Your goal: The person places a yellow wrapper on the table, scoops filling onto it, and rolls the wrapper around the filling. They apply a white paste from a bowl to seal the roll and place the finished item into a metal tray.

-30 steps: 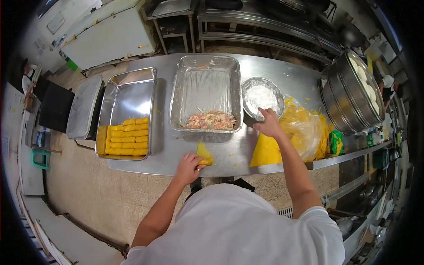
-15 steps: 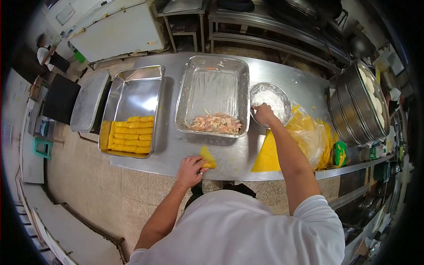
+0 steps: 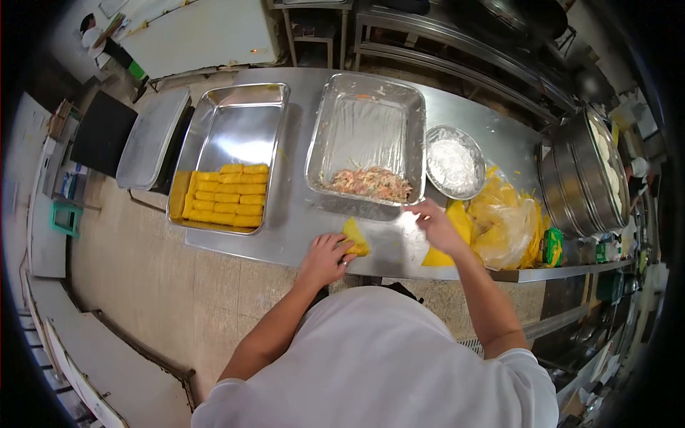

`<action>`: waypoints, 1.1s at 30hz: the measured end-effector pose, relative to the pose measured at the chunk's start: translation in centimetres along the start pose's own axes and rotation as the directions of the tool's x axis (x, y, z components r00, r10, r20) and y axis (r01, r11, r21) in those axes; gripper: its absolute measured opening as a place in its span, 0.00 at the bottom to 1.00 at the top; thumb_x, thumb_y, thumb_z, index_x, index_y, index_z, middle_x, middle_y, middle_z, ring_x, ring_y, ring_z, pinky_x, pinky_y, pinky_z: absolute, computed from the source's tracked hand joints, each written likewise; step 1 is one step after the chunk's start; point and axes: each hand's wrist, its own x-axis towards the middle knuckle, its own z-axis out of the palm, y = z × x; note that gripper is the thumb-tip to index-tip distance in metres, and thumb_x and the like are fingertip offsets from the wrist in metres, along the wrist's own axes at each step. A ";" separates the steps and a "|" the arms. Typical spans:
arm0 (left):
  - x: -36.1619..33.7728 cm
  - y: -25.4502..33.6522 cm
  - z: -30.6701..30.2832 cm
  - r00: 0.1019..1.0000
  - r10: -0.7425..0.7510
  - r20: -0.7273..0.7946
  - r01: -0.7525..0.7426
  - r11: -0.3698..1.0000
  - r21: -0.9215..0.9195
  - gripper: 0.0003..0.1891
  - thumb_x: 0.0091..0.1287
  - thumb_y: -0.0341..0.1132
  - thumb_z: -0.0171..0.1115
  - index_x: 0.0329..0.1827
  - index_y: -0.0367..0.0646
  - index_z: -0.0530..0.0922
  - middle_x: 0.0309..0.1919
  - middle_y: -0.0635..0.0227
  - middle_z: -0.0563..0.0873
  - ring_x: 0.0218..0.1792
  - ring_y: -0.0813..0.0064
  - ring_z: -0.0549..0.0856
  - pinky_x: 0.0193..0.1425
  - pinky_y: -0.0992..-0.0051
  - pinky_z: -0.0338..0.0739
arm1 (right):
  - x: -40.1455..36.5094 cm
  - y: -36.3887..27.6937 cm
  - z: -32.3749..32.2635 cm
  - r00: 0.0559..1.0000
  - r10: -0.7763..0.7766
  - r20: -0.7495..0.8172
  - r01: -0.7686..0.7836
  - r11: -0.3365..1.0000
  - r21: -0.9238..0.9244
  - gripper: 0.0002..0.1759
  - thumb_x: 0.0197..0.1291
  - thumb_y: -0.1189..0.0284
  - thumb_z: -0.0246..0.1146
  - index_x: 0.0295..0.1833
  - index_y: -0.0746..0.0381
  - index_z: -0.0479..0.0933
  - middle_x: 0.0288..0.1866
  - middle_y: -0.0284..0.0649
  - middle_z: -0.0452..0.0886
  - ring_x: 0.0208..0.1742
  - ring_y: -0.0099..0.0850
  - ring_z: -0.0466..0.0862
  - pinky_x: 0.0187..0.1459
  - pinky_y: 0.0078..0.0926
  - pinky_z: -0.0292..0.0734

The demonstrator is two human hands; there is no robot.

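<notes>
My left hand is closed on a partly rolled yellow wrapper at the table's front edge; a pointed flap sticks out beyond the fingers. My right hand is in the air over the table, fingers bent together; whatever is at the fingertips is too small and blurred to make out. Just beyond it is a round metal bowl of white paste. Beside and partly under that hand lies a stack of yellow wrappers. A deep metal tray holds chopped filling at its near end.
Left of the filling, another metal tray holds rows of yellow rolls. A plastic bag and yellow shreds lie at the right, near a green package. Stacked steamers stand at the right end. A person is at the far left.
My right hand has come out of the paste bowl and back toward me, near the filling tray's corner. My left hand stays on the rolled wrapper. The view has shifted slightly.
</notes>
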 end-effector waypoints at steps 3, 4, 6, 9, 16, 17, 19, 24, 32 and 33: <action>-0.1 -0.1 -0.1 1.000 0.019 -0.006 -0.019 1.000 0.008 0.19 0.71 0.44 0.73 0.62 0.50 0.86 0.60 0.63 0.86 0.65 0.53 0.81 0.70 0.52 0.74 | -0.2 1.8 6.5 0.896 -0.430 0.111 0.429 0.775 -0.463 0.33 0.61 0.85 0.62 0.70 0.50 0.87 0.57 0.48 0.79 0.58 0.44 0.82 0.61 0.39 0.79; -0.1 -0.2 -0.1 1.000 0.011 0.009 -0.011 1.000 0.001 0.18 0.72 0.45 0.72 0.62 0.50 0.86 0.61 0.64 0.86 0.66 0.54 0.81 0.71 0.52 0.74 | 0.0 1.4 8.0 0.891 -0.422 0.170 0.443 0.722 -0.530 0.34 0.62 0.83 0.64 0.73 0.49 0.85 0.58 0.48 0.79 0.61 0.46 0.81 0.62 0.41 0.78; -0.4 -0.6 0.2 1.000 0.018 0.003 -0.018 1.000 0.005 0.18 0.73 0.46 0.71 0.62 0.51 0.87 0.62 0.64 0.86 0.67 0.55 0.81 0.73 0.53 0.73 | 0.7 0.5 9.9 0.871 -0.389 0.300 0.480 0.551 -0.682 0.35 0.64 0.77 0.66 0.77 0.46 0.81 0.59 0.48 0.78 0.63 0.47 0.80 0.64 0.43 0.78; -0.7 -1.1 0.9 0.999 0.044 -0.030 -0.043 0.999 0.024 0.18 0.73 0.47 0.71 0.61 0.51 0.87 0.63 0.64 0.86 0.67 0.54 0.81 0.73 0.52 0.73 | 2.4 0.2 11.1 0.854 -0.327 0.405 0.493 0.257 -0.831 0.37 0.67 0.70 0.66 0.83 0.44 0.75 0.62 0.46 0.77 0.64 0.45 0.79 0.64 0.43 0.77; -0.7 -0.9 0.4 0.999 0.033 -0.027 -0.033 0.999 0.005 0.18 0.71 0.46 0.73 0.60 0.50 0.88 0.62 0.63 0.86 0.66 0.53 0.81 0.71 0.51 0.74 | 3.5 0.7 10.9 0.872 -0.305 0.384 0.473 0.315 -0.823 0.37 0.65 0.68 0.68 0.82 0.45 0.75 0.60 0.46 0.76 0.64 0.45 0.79 0.63 0.44 0.77; -0.7 -0.9 0.3 0.999 0.034 -0.028 -0.034 0.999 0.005 0.18 0.71 0.46 0.73 0.59 0.50 0.88 0.61 0.63 0.86 0.66 0.53 0.81 0.71 0.51 0.74 | 2.7 0.6 11.0 0.860 -0.290 0.420 0.499 0.305 -0.811 0.36 0.65 0.68 0.68 0.80 0.46 0.77 0.59 0.46 0.76 0.64 0.45 0.79 0.63 0.44 0.77; -0.7 -0.8 0.3 0.999 0.024 -0.029 -0.025 1.000 -0.017 0.17 0.71 0.46 0.74 0.59 0.50 0.88 0.61 0.63 0.86 0.66 0.54 0.81 0.71 0.51 0.74 | 1.4 1.2 10.3 0.838 -0.325 0.438 0.533 0.322 -0.782 0.34 0.63 0.68 0.69 0.77 0.48 0.79 0.59 0.45 0.76 0.64 0.45 0.79 0.62 0.43 0.78; -0.4 -0.6 0.2 1.000 0.004 -0.027 -0.005 0.999 -0.041 0.17 0.70 0.43 0.74 0.59 0.50 0.88 0.61 0.63 0.85 0.66 0.54 0.81 0.71 0.52 0.74 | -0.1 1.4 8.7 0.861 -0.384 0.334 0.504 0.552 -0.665 0.29 0.58 0.73 0.71 0.68 0.54 0.83 0.55 0.45 0.78 0.60 0.47 0.81 0.59 0.44 0.80; 0.5 -0.1 -0.3 0.998 -0.068 0.016 0.069 0.996 -0.052 0.17 0.69 0.40 0.74 0.59 0.47 0.87 0.58 0.62 0.85 0.63 0.52 0.81 0.70 0.52 0.73 | -0.1 4.3 14.9 0.772 -0.626 0.112 0.594 0.646 -0.481 0.22 0.58 0.76 0.72 0.59 0.62 0.81 0.53 0.47 0.81 0.56 0.49 0.81 0.57 0.47 0.77; 0.4 -0.6 -0.1 0.999 -0.041 0.025 0.043 0.998 -0.051 0.17 0.70 0.39 0.73 0.60 0.47 0.87 0.58 0.61 0.85 0.62 0.52 0.81 0.69 0.52 0.73 | -0.1 4.2 14.9 0.779 -0.616 0.117 0.582 0.640 -0.502 0.22 0.59 0.75 0.72 0.59 0.62 0.81 0.54 0.47 0.81 0.56 0.49 0.81 0.57 0.47 0.77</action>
